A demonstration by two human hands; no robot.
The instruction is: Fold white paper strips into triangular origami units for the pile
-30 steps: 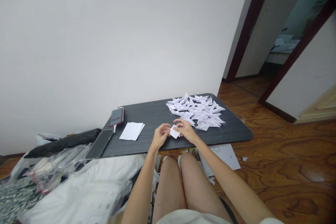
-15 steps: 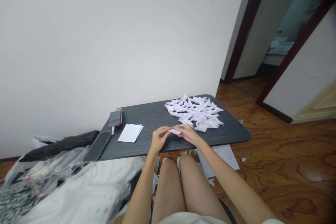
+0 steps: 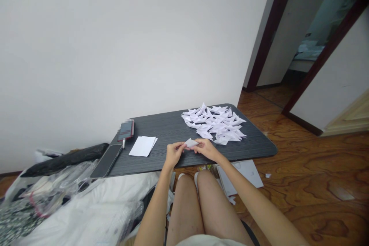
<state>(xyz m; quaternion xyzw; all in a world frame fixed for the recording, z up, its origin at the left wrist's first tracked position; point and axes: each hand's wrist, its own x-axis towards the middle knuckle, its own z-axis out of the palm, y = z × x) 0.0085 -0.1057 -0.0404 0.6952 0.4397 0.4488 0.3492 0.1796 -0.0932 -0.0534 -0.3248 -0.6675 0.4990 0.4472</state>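
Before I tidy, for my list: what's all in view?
held paper: one, white, in hands
folded papers: many, white, table's right
sheets: stack, white, table's left
slab: one, black, table's left
pixelated item: one, grey, table's left
table: one, grey, by wall
wall: one, white, behind
floor: one, brown, right
doorway: one, dark red, right
boards: unclear, white, below table
scraps: few, white, floor
bundle: one, black, left
plastic: several, clear, left
cloth: one, mottled green, left
heap: one, white, left
left hand, right hand: one each, on paper
arms, legs: two each, bottom

Free tabletop (image 3: 167, 127) between sheets (image 3: 142, 146) and origami (image 3: 215, 126)
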